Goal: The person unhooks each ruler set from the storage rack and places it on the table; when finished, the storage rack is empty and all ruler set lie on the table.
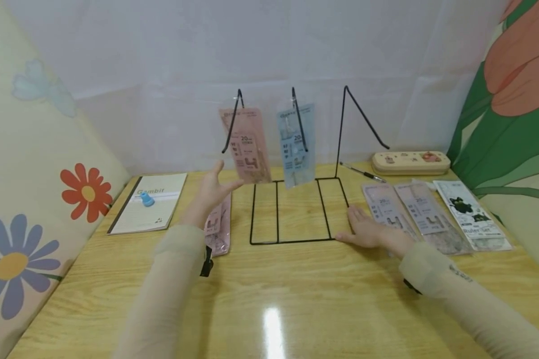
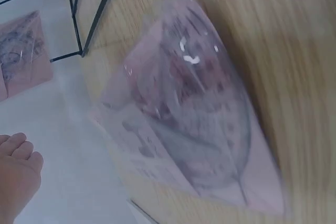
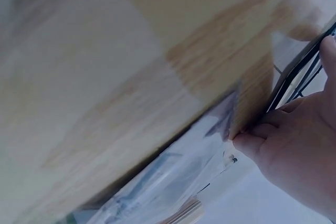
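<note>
On the table stands a black wire rack [image 1: 292, 242] with three upright hooks. From its left hook hangs a pink ruler-set packet [image 1: 251, 144], and a blue packet [image 1: 292, 164] hangs from the middle one. The left hand [image 1: 213, 189] is raised just left of the pink packet, thumb and fingers spread, holding nothing. Below it another pink packet [image 2: 184, 108] lies on the table, partly hidden by the forearm in the head view. Low at the rack's front right corner, the right hand [image 1: 364, 229] rests against the wire, thumb and fingers spread apart.
Right of the rack lie two purple packets [image 1: 424, 212] and a white ruler-set packet [image 1: 471, 214]. Behind them are a pen [image 1: 364, 173] and a cream pencil case [image 1: 410, 163]. At left, a notebook [image 1: 161, 209] carries a small blue object [image 1: 146, 199]. The right hook [image 1: 366, 119] holds nothing.
</note>
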Motion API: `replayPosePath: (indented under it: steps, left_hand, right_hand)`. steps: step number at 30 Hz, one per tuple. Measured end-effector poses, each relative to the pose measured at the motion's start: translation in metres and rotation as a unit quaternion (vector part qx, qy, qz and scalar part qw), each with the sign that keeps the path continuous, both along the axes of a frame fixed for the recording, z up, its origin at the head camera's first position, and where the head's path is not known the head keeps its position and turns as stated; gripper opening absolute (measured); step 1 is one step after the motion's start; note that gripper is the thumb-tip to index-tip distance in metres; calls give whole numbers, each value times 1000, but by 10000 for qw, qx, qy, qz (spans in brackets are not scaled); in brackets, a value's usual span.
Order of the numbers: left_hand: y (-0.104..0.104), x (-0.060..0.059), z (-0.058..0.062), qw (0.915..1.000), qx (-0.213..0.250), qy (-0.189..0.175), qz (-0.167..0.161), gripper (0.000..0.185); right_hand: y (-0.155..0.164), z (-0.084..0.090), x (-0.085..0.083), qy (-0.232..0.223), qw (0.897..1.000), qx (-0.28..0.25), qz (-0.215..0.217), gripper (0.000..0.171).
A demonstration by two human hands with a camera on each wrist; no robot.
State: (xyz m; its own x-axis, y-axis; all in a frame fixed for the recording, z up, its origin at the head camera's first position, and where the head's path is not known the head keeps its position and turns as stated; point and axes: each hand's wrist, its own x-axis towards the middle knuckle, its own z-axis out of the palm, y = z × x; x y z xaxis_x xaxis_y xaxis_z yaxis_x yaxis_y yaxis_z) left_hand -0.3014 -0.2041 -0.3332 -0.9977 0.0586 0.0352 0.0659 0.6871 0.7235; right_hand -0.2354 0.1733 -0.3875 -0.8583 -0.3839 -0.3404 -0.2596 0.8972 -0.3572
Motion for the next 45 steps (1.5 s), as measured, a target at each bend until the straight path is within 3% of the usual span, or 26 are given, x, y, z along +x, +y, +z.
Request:
replayPosePath:
  steps: [5, 10, 13, 20, 27, 33, 40, 42, 45]
  left_hand:
    - [10, -4, -4, 9989, 461, 110, 26, 93]
    - [18, -9, -4, 9923, 1211, 270, -37, 76]
    - [22, -12, -2, 9876, 1559, 181, 35, 66]
    - [31, -12, -4, 9866, 1577, -133, 405, 52]
    - [36, -11, -11, 9843, 1687, -105, 502, 43]
    - [32, -1, -14, 9855, 1678, 70, 254, 44]
    - [23, 20, -14, 9895, 1440, 90, 93, 43]
    - [20, 28, -16, 9911, 1316, 217, 12, 42]
    - [17, 40, -18, 9868, 1464, 592, -355, 36]
  right_hand:
    - [0, -1, 0, -33, 10000, 9, -33, 95]
    - [-1, -2, -1, -56, 10000, 3, -65, 96]
    - [-1, -2, 0, -58, 9999, -30, -79, 96]
    - [-1, -3, 0, -102, 9998, -65, -129, 96]
    - [0, -4, -1, -77, 9999, -50, -134, 96]
    - [0, -4, -1, -71, 9999, -56, -102, 96]
    - [0, -4, -1, -58, 9999, -50, -79, 96]
    - [0, -4, 0, -52, 9999, -32, -85, 97]
    - [0, -2, 0, -37, 10000, -29, -72, 95]
